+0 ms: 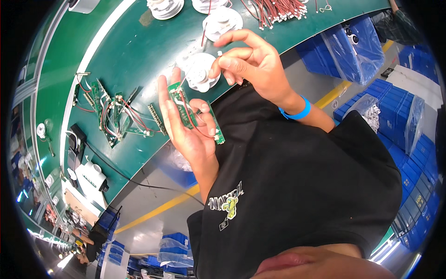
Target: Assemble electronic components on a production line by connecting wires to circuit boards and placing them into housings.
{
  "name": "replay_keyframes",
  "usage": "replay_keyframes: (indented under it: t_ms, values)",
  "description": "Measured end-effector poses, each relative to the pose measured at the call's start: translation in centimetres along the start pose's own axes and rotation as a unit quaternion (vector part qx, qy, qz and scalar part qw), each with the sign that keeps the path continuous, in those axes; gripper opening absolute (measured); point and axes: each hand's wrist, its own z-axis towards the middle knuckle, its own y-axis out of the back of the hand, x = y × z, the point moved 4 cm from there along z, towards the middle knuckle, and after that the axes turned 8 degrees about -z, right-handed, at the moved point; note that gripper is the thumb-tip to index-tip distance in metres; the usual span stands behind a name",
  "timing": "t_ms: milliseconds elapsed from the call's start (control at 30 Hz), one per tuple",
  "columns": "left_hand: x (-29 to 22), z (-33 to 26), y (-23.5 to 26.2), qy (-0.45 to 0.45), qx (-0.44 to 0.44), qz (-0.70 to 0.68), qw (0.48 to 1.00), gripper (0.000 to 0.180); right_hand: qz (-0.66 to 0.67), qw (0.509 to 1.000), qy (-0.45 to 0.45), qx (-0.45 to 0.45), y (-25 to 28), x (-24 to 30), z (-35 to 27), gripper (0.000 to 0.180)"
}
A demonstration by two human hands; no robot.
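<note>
My left hand [191, 139] is closed around narrow green circuit boards. One board [178, 95] lies along its fingers, and another [216, 122] shows by the thumb side. Red and white wires [186, 108] run along the boards. My right hand [258, 67], with a blue wristband [297, 110], is raised just to the right. Its thumb and bent fingers pinch together at a small white connector [219, 53]. Behind the fingertips, a round white plastic part [200, 72] rests on the green table. Whether a wire joins the connector to the boards is hard to make out.
Several wired circuit boards [109, 111] lie piled on the green table [132, 56] at left. More white round parts [223, 23] and a bundle of red wires [278, 10] sit at the far side. Blue crates [388, 102] stand at right; a black cable [125, 176] crosses the table edge.
</note>
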Motion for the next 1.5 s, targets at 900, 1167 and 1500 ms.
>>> replay_keyframes:
  t_ms: [900,1167,1500]
  values:
    - [0.0,-0.6,-1.1,-0.062,0.008,0.109,0.992,0.054,-0.411,0.869,0.275,0.011,-3.4,0.3,-0.1,0.005]
    - [0.0,-0.8,-0.7,-0.06,0.019,0.091,0.994,0.056,-0.402,0.876,0.268,0.002,-3.4,0.3,-0.3,0.006]
    - [0.1,-0.7,-0.2,-0.032,0.022,0.077,0.996,0.064,-0.416,0.877,0.241,-0.002,-3.3,0.5,-0.3,0.008]
